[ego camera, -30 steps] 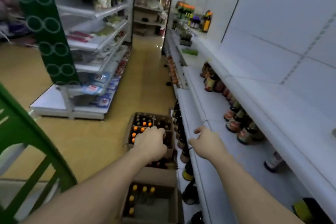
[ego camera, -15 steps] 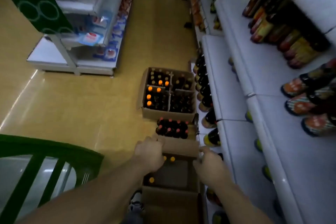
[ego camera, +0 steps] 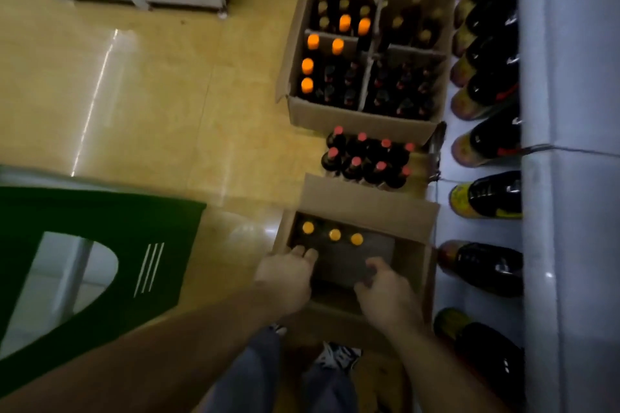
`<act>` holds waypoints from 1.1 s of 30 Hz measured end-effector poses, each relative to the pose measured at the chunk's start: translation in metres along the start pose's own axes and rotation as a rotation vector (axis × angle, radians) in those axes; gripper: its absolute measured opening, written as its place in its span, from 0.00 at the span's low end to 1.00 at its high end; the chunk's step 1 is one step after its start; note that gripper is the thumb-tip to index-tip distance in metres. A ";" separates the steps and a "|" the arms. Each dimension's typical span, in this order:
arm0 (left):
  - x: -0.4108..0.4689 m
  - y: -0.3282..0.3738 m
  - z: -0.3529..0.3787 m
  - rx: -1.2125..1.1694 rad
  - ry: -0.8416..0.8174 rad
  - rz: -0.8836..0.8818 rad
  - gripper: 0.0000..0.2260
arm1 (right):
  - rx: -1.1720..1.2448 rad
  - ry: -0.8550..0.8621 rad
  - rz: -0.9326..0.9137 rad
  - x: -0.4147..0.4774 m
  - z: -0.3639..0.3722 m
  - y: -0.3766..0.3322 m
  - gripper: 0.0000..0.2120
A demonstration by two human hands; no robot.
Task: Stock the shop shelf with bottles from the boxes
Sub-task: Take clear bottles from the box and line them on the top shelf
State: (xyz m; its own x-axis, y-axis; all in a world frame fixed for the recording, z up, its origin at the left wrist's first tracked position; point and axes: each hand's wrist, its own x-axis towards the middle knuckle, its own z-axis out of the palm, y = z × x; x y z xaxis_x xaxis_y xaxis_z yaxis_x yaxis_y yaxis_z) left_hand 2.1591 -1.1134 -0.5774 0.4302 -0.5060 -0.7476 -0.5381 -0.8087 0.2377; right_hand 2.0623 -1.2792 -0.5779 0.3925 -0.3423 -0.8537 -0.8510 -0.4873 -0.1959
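the left grip hovers at the left rim of the near box, fingers fairly straight and a little spread, holding nothing. the right grip hangs over the box's middle, fingers loosely curled round nothing that shows. the three orange-capped bottles stand in a row just ahead of both, closest to the left grip's fingertips.

to do this well, close each grip round a neck just under the cap and lift straight up, so the base clears the cardboard wall. the box looks nearly empty and light, so it may drag along if a bottle catches.

the boxes sit on a glossy yellow floor. ahead of the grips, past the box flap, stands a cluster of red-capped bottles, then a divided box of more bottles. right of the right grip runs the white shelf, with large dark bottles on its lowest level. a green frame stands left of the left grip.
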 end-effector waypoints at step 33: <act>0.213 -0.007 0.138 -0.174 0.287 -0.031 0.15 | -0.205 0.322 -0.166 0.220 0.100 0.042 0.17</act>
State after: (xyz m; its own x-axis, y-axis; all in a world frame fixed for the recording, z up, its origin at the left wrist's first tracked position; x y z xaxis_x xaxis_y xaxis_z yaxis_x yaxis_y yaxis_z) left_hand 2.1546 -1.1741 -0.8238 0.6442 -0.5240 -0.5571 -0.4003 -0.8517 0.3382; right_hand 2.0777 -1.2950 -0.8222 0.6353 -0.4637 -0.6176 -0.6927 -0.6957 -0.1901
